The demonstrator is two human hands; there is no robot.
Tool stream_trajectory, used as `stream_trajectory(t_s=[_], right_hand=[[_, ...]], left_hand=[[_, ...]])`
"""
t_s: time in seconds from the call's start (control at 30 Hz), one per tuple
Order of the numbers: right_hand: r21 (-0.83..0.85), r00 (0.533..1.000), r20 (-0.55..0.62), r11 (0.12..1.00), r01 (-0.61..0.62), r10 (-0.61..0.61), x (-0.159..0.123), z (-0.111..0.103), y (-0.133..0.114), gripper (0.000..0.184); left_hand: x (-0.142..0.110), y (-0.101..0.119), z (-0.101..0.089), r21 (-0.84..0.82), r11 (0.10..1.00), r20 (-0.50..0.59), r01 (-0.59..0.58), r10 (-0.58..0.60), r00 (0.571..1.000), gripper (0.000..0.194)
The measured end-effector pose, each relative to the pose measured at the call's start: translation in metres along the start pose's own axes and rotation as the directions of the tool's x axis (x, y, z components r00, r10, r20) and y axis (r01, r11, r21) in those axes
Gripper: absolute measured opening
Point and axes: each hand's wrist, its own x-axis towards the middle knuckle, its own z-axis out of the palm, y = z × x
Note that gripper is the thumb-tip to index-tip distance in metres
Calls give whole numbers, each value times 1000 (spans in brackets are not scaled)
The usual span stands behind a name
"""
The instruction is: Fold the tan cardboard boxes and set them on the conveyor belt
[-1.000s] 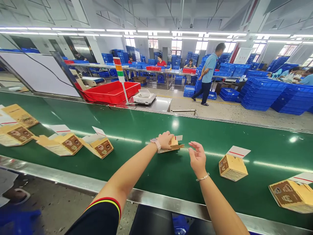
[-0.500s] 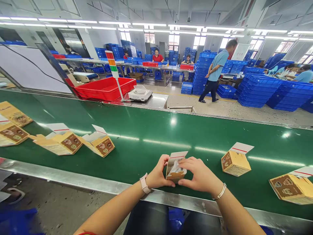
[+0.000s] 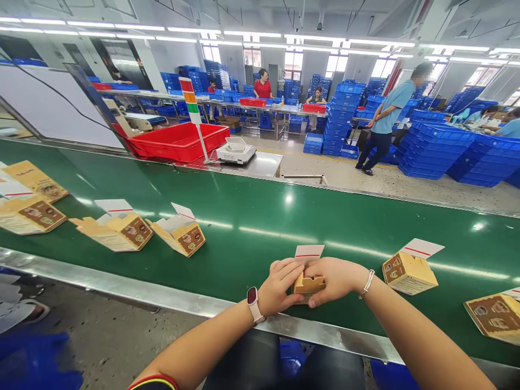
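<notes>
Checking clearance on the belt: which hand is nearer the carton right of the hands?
The right hand is nearer: it is left of the carton, with green belt between them. The left hand is farther left, beyond the small box both hands grip.

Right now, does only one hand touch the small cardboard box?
No, the left hand and right hand both hold the cardboard box.
</notes>
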Motion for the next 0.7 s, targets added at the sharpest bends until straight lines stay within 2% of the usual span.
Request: stream_trajectory(t_s=[0.07, 0.13, 0.2, 0.27, 0.3, 0.33, 0.43, 0.5, 0.53, 0.57, 0.6, 0.63, 0.67, 0.7], right_hand=[[64, 997, -76, 998, 20, -15, -11, 7, 3, 28], [147, 959, -280, 989, 2, 40, -25, 22, 9, 33], [228, 845, -518, 974, -14, 133, -39, 41, 19, 42], [239, 713, -681, 971, 4, 165, -50, 59, 27, 45], [210, 671, -726, 978, 10, 149, -53, 66, 30, 44], [168, 650, -750, 986, 12, 120, -54, 72, 33, 42], [80, 643, -764, 997, 5, 58, -51, 85, 34, 26], [117, 598, -795, 993, -17, 104, -46, 93, 30, 30], [166, 550, -820, 985, -38, 160, -44, 98, 27, 37], [232, 485, -842, 970, -65, 234, -41, 103, 25, 41], [309, 405, -856, 947, -93, 319, -40, 108, 22, 42], [386, 321, -858, 916, -114, 401, -38, 113, 20, 39], [457, 244, -847, 881, -120, 472, -37, 117, 19, 35], [518, 174, -830, 848, -113, 530, -36, 120, 20, 30]], left_hand=[[9, 5, -2, 25, 999, 100, 27, -29, 995, 55], [17, 11, -4, 28, 997, 163, 77, -81, 983, 47], [26, 15, -5, -4, 992, 223, 130, -126, 967, 40], [35, 19, -6, -60, 983, 275, 171, -148, 950, 34], [40, 20, -6, -97, 977, 292, 188, -153, 944, 32], [44, 21, -5, -142, 969, 301, 201, -151, 942, 30], [50, 24, 0, -304, 923, 296, 235, -143, 944, 27], [48, 26, 9, -390, 873, 239, 293, -211, 948, 23], [46, 27, 15, -424, 843, 174, 332, -283, 943, 20], [44, 29, 21, -454, 810, 84, 371, -376, 923, 18], [43, 30, 27, -478, 774, -13, 414, -478, 878, 20], [43, 32, 31, -500, 733, -92, 461, -574, 814, 25], [45, 33, 35, -520, 683, -124, 513, -654, 746, 32], [48, 35, 37, -541, 622, -91, 566, -712, 696, 38]])
